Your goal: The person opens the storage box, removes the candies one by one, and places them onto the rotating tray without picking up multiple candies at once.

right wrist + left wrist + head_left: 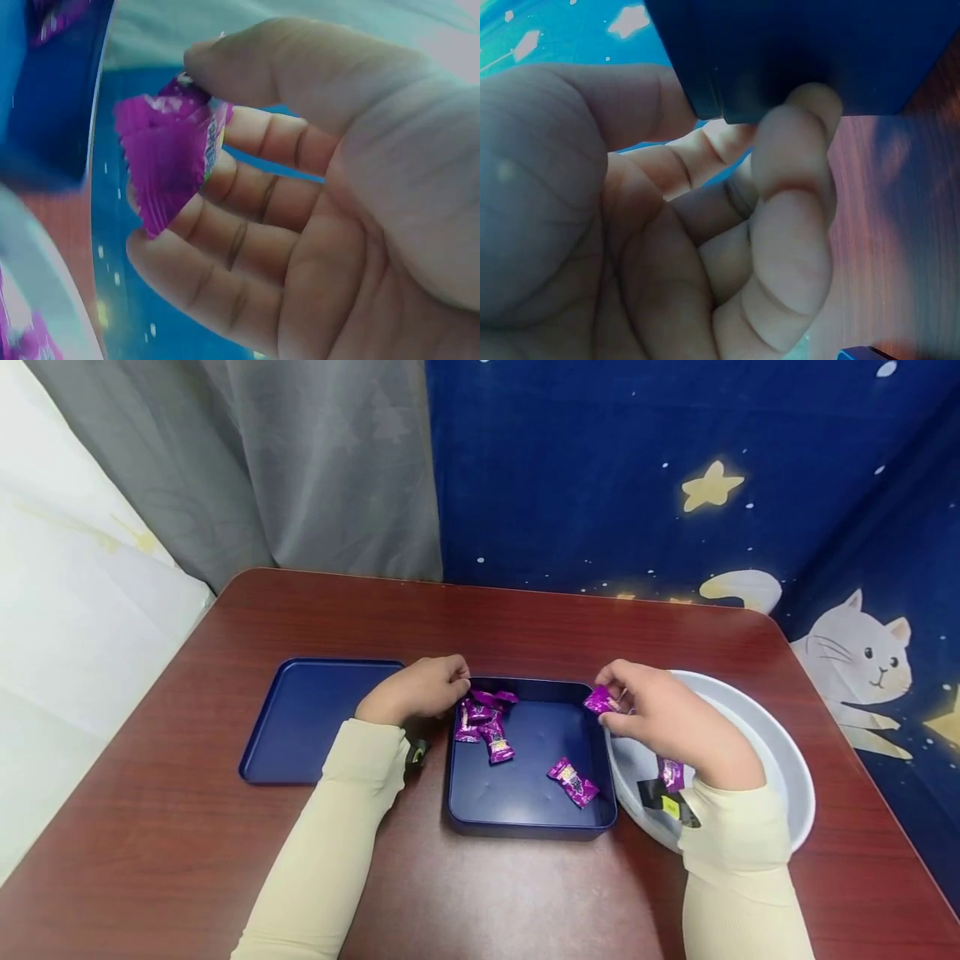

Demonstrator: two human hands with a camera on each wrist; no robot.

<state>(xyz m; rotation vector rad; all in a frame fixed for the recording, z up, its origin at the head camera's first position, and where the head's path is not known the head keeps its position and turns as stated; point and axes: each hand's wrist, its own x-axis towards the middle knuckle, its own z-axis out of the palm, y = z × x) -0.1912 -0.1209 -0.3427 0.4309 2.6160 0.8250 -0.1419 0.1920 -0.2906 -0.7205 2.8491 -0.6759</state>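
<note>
Navy box [532, 777]: I see table [431, 877] left of it, bowl [799, 777] beside right edge. Left hand [416, 689], curled, grips far-left corner; right hand [663, 714], half-curled, pinches purple candy [597, 700] near right rim.

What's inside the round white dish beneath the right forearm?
At least one purple packet shows in the round white dish. The right hand and sleeve cover much of the floor, so whether more lie underneath can't be seen.

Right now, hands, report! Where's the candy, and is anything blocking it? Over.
Right hand pinching one purple candy at the box's right edge. Left hand holding the box's left edge. Nothing visibly in the way.
</note>
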